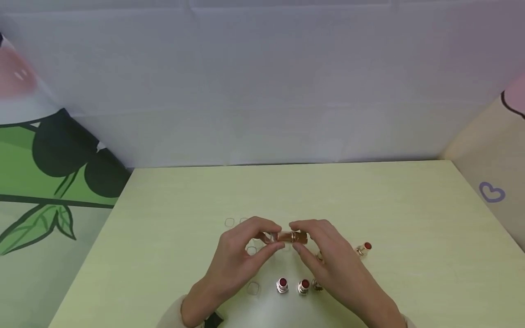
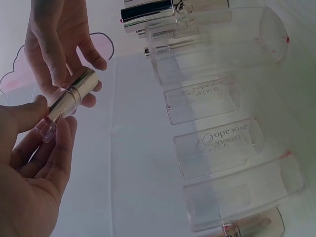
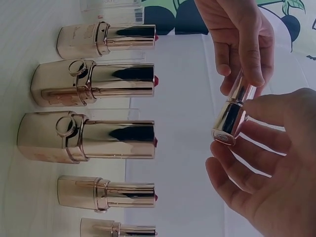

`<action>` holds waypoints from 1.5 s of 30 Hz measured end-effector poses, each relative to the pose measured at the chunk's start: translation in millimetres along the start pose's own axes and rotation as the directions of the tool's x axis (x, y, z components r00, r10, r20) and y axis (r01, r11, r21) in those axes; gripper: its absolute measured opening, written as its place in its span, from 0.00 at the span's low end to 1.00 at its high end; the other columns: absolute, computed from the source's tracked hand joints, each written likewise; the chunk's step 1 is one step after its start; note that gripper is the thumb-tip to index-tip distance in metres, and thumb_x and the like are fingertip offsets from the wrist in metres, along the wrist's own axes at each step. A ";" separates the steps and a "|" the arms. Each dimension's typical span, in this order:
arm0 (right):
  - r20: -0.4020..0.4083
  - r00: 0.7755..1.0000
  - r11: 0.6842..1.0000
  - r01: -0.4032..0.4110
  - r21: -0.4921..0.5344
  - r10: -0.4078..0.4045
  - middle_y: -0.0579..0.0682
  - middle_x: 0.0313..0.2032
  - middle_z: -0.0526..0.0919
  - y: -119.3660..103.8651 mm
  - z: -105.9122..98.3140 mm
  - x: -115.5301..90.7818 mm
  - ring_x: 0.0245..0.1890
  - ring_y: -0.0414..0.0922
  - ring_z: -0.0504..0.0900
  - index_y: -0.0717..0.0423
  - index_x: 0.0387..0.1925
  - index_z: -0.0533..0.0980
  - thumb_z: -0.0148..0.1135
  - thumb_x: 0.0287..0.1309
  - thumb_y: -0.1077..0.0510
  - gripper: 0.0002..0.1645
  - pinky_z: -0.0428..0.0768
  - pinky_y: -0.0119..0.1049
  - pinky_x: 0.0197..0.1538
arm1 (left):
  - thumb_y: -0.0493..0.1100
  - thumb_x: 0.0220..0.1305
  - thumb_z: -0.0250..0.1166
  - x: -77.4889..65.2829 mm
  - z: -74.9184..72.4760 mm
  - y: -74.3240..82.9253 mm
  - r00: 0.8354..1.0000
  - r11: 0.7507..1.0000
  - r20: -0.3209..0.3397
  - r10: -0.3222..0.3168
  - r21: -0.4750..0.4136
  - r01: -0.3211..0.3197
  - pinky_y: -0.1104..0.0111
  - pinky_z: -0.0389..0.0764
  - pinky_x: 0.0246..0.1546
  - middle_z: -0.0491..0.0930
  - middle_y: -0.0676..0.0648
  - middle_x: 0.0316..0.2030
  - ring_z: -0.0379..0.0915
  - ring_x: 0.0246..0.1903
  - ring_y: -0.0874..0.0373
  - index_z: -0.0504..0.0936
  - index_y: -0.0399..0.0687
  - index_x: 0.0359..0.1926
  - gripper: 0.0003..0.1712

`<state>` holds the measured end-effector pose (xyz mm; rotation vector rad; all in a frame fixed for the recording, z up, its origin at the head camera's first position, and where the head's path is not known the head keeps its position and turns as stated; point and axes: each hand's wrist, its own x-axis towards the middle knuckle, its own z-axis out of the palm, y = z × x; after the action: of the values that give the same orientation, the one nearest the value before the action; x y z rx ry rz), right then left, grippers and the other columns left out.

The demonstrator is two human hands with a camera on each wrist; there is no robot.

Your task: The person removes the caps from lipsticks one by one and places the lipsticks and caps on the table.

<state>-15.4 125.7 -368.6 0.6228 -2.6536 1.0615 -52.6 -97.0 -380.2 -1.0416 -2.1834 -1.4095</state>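
Note:
Between both hands lies a gold lipstick with a clear cap, held level above the table. My left hand pinches its clear cap end between thumb and fingers. At the gold base end, my right hand holds it with thumb and fingertips. In the left wrist view, the clear cap covers one end of the lipstick, and the gold base points toward the right hand. The right wrist view shows the flat bottom of the base facing the right fingers.
Several uncapped lipsticks with red tips stand upright below and beside the right hand, one lipstick farther right. Several clear caps stand around the left hand. A pale table meets a white backdrop behind.

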 end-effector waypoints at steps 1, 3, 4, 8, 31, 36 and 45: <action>0.002 1.000 1.000 0.002 0.007 -0.002 0.29 0.49 0.80 -1.0 1.2 -1.4 0.52 0.30 0.75 0.40 0.62 0.76 0.71 0.66 0.59 0.26 0.81 0.32 0.52 | 0.32 0.57 0.78 -1.3 -0.7 0.2 1.000 1.000 -0.002 -0.001 -0.004 0.001 0.77 0.86 0.42 0.87 0.51 0.39 0.85 0.36 0.62 0.85 0.45 0.47 0.18; 0.008 1.000 1.000 0.001 0.019 -0.001 0.28 0.49 0.79 -3.0 3.8 -4.4 0.52 0.29 0.75 0.40 0.62 0.76 0.72 0.66 0.58 0.26 0.81 0.31 0.52 | 0.32 0.57 0.78 -3.8 -2.2 0.6 1.000 1.000 -0.005 -0.004 -0.011 0.003 0.77 0.86 0.42 0.87 0.51 0.39 0.85 0.36 0.62 0.85 0.46 0.47 0.18; 0.011 1.000 1.000 -0.002 0.024 0.001 0.27 0.49 0.79 -3.9 5.3 -5.7 0.52 0.29 0.75 0.39 0.62 0.76 0.72 0.66 0.58 0.26 0.81 0.31 0.52 | 0.32 0.57 0.78 -5.0 -2.9 0.7 1.000 1.000 -0.007 -0.002 -0.011 0.002 0.77 0.86 0.42 0.87 0.51 0.39 0.85 0.36 0.63 0.85 0.46 0.47 0.18; -0.002 1.000 0.999 0.001 0.035 -0.001 0.26 0.50 0.80 -7.8 10.6 -10.1 0.52 0.29 0.77 0.38 0.60 0.76 0.72 0.66 0.58 0.24 0.83 0.31 0.53 | 0.32 0.56 0.79 -9.4 -5.9 1.2 1.000 1.000 -0.007 0.012 -0.013 -0.012 0.77 0.86 0.42 0.88 0.52 0.38 0.85 0.35 0.62 0.85 0.46 0.46 0.18; -0.043 0.999 0.997 0.013 0.071 -0.010 0.32 0.49 0.81 -38.5 29.0 -32.4 0.52 0.32 0.80 0.40 0.58 0.77 0.68 0.68 0.61 0.21 0.84 0.31 0.55 | 0.32 0.54 0.79 -30.3 -32.4 9.7 0.996 0.993 0.043 0.073 -0.094 -0.069 0.76 0.87 0.38 0.88 0.50 0.36 0.83 0.31 0.65 0.86 0.45 0.43 0.16; -0.036 0.999 0.996 0.021 0.081 -0.018 0.34 0.50 0.81 -38.5 27.5 -33.6 0.53 0.34 0.80 0.41 0.58 0.78 0.67 0.69 0.62 0.20 0.84 0.32 0.54 | 0.30 0.54 0.79 -29.2 -34.1 11.2 0.996 0.992 0.051 0.077 -0.106 -0.071 0.75 0.86 0.36 0.89 0.50 0.36 0.82 0.31 0.64 0.86 0.44 0.44 0.16; -0.081 0.997 0.998 0.002 0.068 0.003 0.32 0.49 0.81 -41.2 27.3 -33.2 0.52 0.31 0.80 0.42 0.58 0.79 0.70 0.67 0.61 0.21 0.84 0.29 0.51 | 0.31 0.54 0.79 -30.8 -33.0 12.0 0.998 0.995 0.016 0.069 -0.078 -0.067 0.76 0.86 0.40 0.88 0.50 0.36 0.82 0.33 0.63 0.86 0.44 0.43 0.16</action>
<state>31.9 90.0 -374.8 0.5789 -2.5578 1.1563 -26.5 -135.6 -376.9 -1.1486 -2.1003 -1.4696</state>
